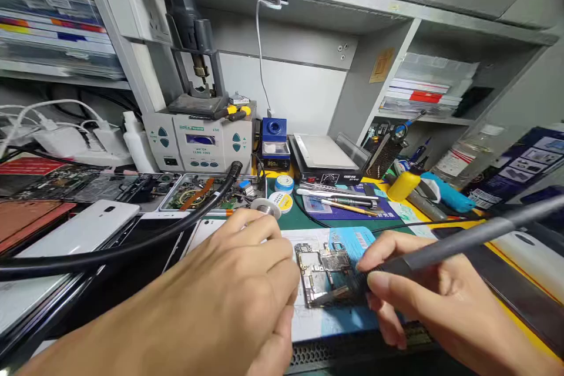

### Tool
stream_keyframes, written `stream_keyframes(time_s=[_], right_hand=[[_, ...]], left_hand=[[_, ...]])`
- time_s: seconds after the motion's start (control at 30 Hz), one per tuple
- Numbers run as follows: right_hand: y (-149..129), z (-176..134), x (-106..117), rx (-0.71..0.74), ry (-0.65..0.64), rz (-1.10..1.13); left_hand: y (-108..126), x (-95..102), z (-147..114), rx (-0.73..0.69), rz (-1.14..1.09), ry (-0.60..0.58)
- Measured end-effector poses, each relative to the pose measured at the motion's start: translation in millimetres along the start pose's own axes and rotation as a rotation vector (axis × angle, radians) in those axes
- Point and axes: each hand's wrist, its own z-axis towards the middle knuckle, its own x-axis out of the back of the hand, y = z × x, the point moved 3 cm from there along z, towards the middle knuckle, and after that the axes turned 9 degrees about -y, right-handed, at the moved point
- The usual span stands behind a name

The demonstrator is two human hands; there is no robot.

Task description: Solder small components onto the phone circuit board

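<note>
My left hand is beside the left edge of the circuit board, back up, fingers curled; what they hold is hidden. Just past its fingertips is a small metallic spool, partly covered by the hand. In my right hand is a dark soldering iron, its handle slanting up to the right. The iron's brownish tip end lies low over the phone circuit board; I cannot tell whether it touches. Under the board is a white and blue pad.
Behind stand a grey hot-air station, a small blue soldering station and a flat heating plate. Tweezers and pens lie in front. A thick black hose crosses the phones at left. A yellow bottle stands right.
</note>
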Motion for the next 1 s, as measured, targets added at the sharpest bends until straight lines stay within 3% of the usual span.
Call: stream_keyframes(time_s=[1.0], right_hand=[[0.7,1.2,-0.3,0.017,-0.006,-0.011]], left_hand=[[-0.6,2.1,1.2,-0.015,0.043,0.028]])
